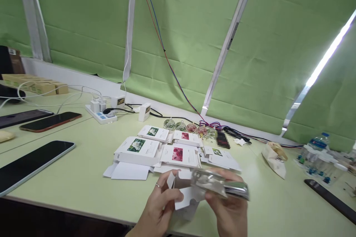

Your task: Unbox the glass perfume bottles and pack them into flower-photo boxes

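My left hand [157,205] grips a small white carton [185,200] by its side, the flaps standing open toward the right. Closed around a clear glass-like bottle with a shiny silver cap [236,189], my right hand [229,211] keeps it lying sideways. The bottle's clear end is at the carton's mouth; blur hides whether any of it is inside. Just beyond my hands lie several white boxes with flower pictures, among them one with a pink flower [180,154] and one with a white flower [139,150]. Some have their flaps open.
Behind the boxes, several round clear ornaments [191,127] stand in a row. A power strip [101,116] with white cables is at the back left, near phones [36,161]. On the right are a cloth pouch [274,159], a dark phone [330,200] and a water bottle [319,141].
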The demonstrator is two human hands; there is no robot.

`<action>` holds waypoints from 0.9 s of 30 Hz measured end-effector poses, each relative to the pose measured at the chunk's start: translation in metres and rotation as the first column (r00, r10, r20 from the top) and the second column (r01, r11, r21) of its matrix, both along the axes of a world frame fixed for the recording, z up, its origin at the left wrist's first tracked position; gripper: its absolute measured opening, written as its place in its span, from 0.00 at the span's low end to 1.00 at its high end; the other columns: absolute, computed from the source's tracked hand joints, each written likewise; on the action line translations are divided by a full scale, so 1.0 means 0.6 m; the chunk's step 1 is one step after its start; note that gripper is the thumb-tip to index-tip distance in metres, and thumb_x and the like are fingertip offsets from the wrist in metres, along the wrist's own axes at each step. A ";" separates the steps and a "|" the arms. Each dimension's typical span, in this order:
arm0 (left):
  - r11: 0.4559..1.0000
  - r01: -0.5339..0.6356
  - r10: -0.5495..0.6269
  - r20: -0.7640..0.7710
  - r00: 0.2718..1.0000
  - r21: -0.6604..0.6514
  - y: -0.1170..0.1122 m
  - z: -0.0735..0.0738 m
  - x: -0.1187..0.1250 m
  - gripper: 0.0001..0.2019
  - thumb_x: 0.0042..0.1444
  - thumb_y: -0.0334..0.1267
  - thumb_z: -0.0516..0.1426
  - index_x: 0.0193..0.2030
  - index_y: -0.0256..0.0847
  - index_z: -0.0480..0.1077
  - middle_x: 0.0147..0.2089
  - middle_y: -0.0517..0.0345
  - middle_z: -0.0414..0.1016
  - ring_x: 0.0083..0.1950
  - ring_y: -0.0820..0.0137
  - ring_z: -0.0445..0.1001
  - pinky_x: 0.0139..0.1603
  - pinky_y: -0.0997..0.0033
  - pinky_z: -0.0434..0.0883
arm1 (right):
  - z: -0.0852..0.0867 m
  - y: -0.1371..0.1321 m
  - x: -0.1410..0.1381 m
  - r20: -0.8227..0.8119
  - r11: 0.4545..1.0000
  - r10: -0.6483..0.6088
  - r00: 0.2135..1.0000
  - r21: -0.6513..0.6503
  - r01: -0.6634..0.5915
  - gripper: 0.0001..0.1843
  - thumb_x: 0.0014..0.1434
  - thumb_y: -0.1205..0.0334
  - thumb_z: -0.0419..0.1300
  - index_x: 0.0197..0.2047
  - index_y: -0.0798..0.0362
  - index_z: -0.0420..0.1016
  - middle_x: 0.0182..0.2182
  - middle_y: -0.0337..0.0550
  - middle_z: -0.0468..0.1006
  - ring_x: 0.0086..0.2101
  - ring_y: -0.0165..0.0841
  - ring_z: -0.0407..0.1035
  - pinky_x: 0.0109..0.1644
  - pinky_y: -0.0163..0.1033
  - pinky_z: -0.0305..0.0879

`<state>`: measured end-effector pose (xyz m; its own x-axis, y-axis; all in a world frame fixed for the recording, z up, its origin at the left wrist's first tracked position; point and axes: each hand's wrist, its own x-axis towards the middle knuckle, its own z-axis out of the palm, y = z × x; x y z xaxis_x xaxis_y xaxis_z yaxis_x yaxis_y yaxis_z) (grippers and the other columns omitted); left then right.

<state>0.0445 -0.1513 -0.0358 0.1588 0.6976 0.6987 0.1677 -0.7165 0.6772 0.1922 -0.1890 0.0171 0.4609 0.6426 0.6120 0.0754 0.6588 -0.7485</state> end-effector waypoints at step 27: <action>0.951 0.127 -0.130 -0.009 0.991 0.282 0.011 0.005 0.001 0.19 0.56 0.20 0.41 0.39 0.46 0.65 0.55 0.53 0.58 0.47 0.70 0.68 0.47 0.68 0.71 | 0.077 0.050 0.021 0.710 0.949 0.310 0.632 -0.273 -0.159 0.33 0.56 0.60 0.60 0.60 0.41 0.49 0.43 0.40 0.73 0.39 0.35 0.71 0.45 0.42 0.69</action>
<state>0.0452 -0.1444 -0.0328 0.2261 0.4465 0.8657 0.0560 -0.8932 0.4461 0.2048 -0.1591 0.0636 -0.2748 0.7894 0.5489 0.5105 0.6036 -0.6125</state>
